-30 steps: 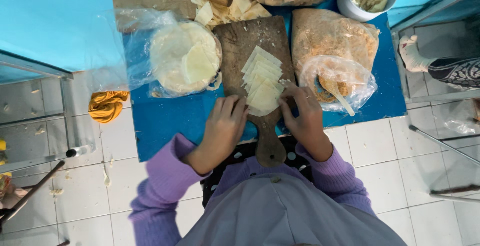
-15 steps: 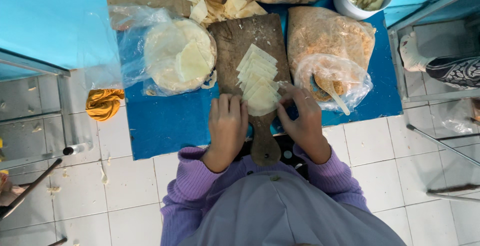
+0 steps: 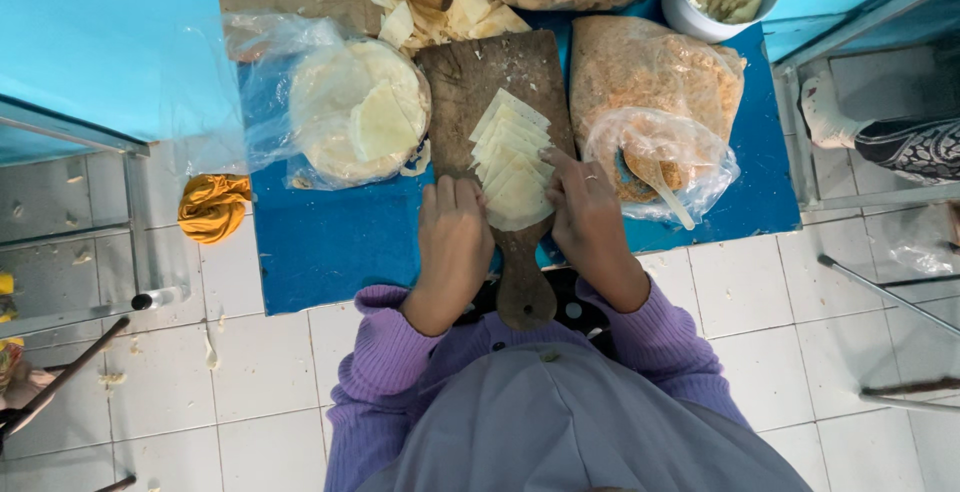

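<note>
You had both hands on the wooden cutting board (image 3: 505,122), one at each side of the fanned stack of pale dough sheets (image 3: 515,167). Your left hand (image 3: 455,237) lay flat, its fingers (image 3: 448,202) close together and pressed against the near left edge of the stack, probably to keep the sheets from sliding. Your right hand (image 3: 588,217) touched the right edge with its fingers bent; whether they pinched a sheet I cannot tell. The stack lay between your two hands, on the board, which rested on the blue desk (image 3: 330,242).

Beyond your left fingers was a clear bag with round dough sheets (image 3: 360,112), open toward you for easy reach. Just right of your right fingers was a bag of filling with a white spoon (image 3: 660,187), handle turned to you.
</note>
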Demonstrator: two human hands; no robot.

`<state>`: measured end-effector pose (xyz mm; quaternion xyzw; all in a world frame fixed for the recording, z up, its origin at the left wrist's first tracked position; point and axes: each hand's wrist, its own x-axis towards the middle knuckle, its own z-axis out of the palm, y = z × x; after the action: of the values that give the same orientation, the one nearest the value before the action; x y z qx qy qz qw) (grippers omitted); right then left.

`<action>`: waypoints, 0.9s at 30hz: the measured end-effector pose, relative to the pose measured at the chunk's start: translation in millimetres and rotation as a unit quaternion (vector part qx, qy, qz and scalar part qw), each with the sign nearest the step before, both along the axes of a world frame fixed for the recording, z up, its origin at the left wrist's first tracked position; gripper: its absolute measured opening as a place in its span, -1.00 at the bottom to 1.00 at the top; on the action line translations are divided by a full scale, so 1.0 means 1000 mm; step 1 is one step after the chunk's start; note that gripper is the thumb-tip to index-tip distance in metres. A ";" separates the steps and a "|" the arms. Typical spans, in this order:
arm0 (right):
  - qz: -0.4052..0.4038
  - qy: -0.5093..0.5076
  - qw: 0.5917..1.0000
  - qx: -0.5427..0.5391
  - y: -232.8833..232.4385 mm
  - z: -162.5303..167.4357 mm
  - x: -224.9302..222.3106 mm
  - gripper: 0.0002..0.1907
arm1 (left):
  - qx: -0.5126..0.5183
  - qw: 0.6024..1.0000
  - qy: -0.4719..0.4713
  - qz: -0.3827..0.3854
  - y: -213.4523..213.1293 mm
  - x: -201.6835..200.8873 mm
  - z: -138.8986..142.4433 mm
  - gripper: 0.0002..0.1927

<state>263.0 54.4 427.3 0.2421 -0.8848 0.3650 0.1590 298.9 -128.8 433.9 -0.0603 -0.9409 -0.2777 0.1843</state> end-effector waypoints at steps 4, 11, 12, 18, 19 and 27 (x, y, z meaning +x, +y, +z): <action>0.006 -0.014 1.000 0.006 -0.002 0.006 -0.005 -0.43 | -0.001 1.000 -0.014 0.010 -0.003 0.007 0.002 -0.95; -0.023 0.040 0.999 0.006 0.021 0.030 0.006 -0.55 | -0.018 0.999 -0.020 0.045 -0.003 0.014 0.008 -0.88; -0.045 0.044 0.998 -0.008 0.038 0.040 0.007 -0.62 | -0.008 0.999 0.001 0.038 -0.004 0.014 0.009 -0.85; -0.161 0.128 0.956 0.211 0.158 0.065 -0.079 -0.50 | 0.081 0.995 0.065 -0.002 -0.002 0.002 0.002 -0.77; -0.147 0.122 0.952 0.240 0.172 0.058 -0.103 -0.52 | 0.085 0.994 0.063 -0.001 -0.001 0.000 0.000 -0.76; -0.091 0.124 0.923 0.353 0.215 0.008 -0.188 -0.77 | 0.081 0.996 0.037 -0.004 -0.003 0.000 -0.008 -0.69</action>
<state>74.9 269.1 435.2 0.2444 -0.9477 -0.0199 0.2043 298.7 -131.7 425.7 -0.0590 -0.9076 -0.3515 0.2218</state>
